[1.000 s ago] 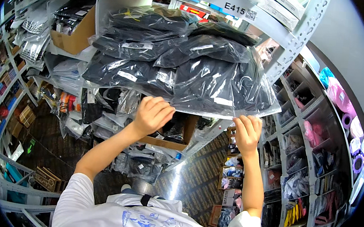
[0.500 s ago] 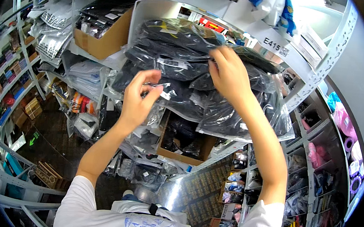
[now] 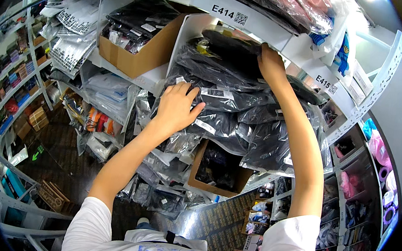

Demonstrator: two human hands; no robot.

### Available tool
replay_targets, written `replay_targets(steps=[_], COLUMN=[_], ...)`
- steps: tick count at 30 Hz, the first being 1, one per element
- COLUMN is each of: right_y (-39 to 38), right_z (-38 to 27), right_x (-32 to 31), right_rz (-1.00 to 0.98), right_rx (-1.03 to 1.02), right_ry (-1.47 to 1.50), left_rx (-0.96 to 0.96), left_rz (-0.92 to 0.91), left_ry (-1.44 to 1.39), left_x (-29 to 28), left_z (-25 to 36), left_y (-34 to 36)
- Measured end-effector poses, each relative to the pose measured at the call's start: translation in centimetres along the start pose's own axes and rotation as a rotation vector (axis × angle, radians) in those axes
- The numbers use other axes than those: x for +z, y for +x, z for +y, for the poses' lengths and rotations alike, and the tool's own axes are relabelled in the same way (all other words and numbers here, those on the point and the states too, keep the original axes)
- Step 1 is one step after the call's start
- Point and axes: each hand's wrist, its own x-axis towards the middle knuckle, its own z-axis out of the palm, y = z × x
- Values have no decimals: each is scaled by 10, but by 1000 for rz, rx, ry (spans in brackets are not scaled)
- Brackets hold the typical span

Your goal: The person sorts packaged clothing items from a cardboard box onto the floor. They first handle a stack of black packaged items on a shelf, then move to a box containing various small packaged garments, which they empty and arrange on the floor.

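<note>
Head view, left hand [image 3: 177,108] fingers spread flat on bagged dark garments [image 3: 232,104], right hand [image 3: 270,64] gripping top bag, cardboard box [image 3: 145,47] beside

White metal shelving racks [image 3: 309,53] curve across the upper view, each level edged with a white label strip. An open brown cardboard box [image 3: 143,47] stands on one shelf; a second brown cardboard box [image 3: 218,168] stands on a lower level. More racks of coloured packaged goods [image 3: 1,91] line the left side. The dark floor [image 3: 57,160] carries a green arrow marking [image 3: 37,152].
</note>
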Motion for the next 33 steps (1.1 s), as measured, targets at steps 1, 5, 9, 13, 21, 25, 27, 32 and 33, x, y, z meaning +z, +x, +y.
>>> replay_targets(steps=[1,5,9,13,21,25,27,32,33], right_y=[-3,-14,-17,-15,26,10,13,32,32], right_z=[0,-18,-70,-71,-82,-103,-97,-72,-71], right_x=[-4,-21,-33,-8,-9,-9,-3,12,13], right_rz=[-40,-228,-317,-203,-281,-461,-432,-446,-241], right_rx=[20,-109,-237,-199,-12,-111,-145,-180,-208], right_ry=[17,154,47,12,141,22,57,4,1], left_rx=[-2,-2,-7,13,-1,0,1,-9,-15], left_rz=[0,20,22,68,78,80,85,59,50], left_ry=[-5,-3,55,19,-24,-16,-12,-14,-23], left_x=[0,5,5,11,13,11,12,11,10], left_z=[0,-1,-3,-2,-5,-5,-6,-5,-5], left_y=[0,-1,-1,-2,-4,-6,-5,-4,-3])
